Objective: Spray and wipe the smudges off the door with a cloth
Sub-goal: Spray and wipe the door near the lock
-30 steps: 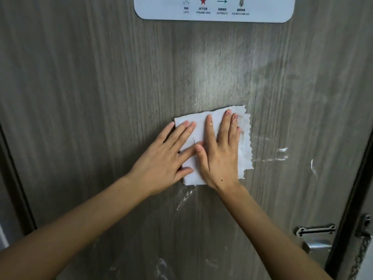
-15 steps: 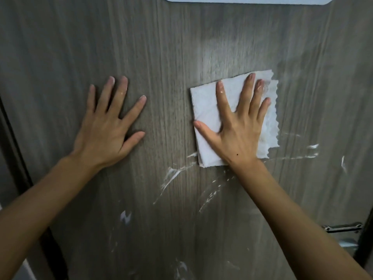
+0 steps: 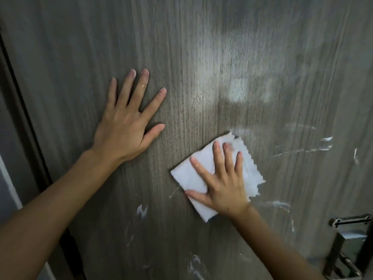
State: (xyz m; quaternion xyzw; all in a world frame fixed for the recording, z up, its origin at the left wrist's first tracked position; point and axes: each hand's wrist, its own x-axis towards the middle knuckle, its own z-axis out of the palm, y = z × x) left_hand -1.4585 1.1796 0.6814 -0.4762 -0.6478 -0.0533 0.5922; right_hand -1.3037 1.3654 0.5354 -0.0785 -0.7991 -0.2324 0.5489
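Note:
A grey wood-grain door [image 3: 201, 57] fills the head view. My right hand [image 3: 222, 182] presses a folded white cloth [image 3: 187, 178] flat against the door with spread, straight fingers. My left hand [image 3: 129, 120] rests flat on the bare door to the upper left of the cloth, fingers spread, holding nothing. White smudges [image 3: 302, 148] streak the door to the right of the cloth, and more smudges [image 3: 142, 210] show below it. No spray bottle is in view.
A metal door handle and lock plate [image 3: 349, 231] sit at the lower right. The dark door frame edge [image 3: 26, 122] runs down the left side.
My left hand left the cloth and moved to the bare door on the left. My right hand slid the cloth down and it tilted. The sign at the top went out of view.

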